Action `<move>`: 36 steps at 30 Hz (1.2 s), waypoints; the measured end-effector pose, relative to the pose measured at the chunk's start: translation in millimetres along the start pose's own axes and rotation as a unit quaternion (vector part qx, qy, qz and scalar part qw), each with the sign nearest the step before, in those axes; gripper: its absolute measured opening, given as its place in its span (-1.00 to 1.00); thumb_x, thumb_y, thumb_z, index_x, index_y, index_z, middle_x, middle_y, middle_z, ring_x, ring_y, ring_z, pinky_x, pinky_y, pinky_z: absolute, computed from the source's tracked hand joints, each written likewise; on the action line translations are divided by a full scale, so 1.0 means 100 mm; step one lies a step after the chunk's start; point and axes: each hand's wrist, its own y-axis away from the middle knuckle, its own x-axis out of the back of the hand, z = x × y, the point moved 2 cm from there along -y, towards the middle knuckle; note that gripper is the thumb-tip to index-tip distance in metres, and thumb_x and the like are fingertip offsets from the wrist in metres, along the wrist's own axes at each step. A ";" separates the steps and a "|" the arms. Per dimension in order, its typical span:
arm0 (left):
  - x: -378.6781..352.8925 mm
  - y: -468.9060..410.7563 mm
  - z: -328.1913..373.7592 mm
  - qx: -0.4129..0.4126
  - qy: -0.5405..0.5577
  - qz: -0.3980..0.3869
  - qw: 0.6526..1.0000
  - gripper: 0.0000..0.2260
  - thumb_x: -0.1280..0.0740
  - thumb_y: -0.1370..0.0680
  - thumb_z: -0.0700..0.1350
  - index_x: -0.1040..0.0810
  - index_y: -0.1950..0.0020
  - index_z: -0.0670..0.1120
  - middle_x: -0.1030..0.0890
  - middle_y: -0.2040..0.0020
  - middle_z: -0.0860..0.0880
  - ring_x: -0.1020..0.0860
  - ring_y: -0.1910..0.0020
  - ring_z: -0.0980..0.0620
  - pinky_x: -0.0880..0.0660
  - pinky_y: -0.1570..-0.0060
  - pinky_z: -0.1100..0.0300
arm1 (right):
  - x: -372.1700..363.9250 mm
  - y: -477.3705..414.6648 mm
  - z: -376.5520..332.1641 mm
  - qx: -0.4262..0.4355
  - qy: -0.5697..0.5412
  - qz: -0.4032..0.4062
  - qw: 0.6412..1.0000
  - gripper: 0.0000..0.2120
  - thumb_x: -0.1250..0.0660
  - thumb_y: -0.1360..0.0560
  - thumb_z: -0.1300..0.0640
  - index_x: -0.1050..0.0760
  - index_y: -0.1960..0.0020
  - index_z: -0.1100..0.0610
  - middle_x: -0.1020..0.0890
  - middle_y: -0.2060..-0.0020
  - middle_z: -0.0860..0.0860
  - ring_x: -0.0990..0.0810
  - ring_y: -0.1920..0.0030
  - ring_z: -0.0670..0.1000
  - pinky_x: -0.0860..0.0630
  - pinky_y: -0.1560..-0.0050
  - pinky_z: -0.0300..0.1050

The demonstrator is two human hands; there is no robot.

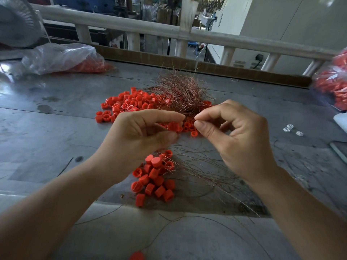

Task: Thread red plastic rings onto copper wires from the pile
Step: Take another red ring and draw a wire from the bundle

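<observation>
A loose pile of red plastic rings (127, 104) lies on the grey table, with a tangled bundle of copper wires (180, 91) on its right side. My left hand (139, 134) is above the table with thumb and fingers curled; a red ring (173, 126) shows between its fingertips. My right hand (232, 132) faces it, its thumb and forefinger pinching a thin copper wire at the tips. Below the hands a cluster of red rings strung on wires (155, 177) lies with the wire tails (210, 171) spreading right.
Clear plastic bags of red rings lie at the far left (62, 59) and at the right edge (334, 85). Small white parts (291, 128) sit at the right. One red ring (137, 256) is near the bottom edge. A white railing (169, 32) runs behind the table.
</observation>
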 end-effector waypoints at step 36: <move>0.05 -0.01 -0.06 0.012 0.068 -0.018 0.997 -0.63 -0.32 -0.33 -0.29 -0.60 -0.06 0.05 -0.69 0.10 0.02 -0.65 0.09 0.08 -0.54 0.13 0.33 | -0.03 0.02 -0.03 -0.051 0.001 -0.023 0.998 -0.94 -0.37 -0.35 0.23 -0.58 0.27 0.10 -0.55 0.38 -0.09 -0.49 0.32 -0.10 -0.38 0.32 -0.41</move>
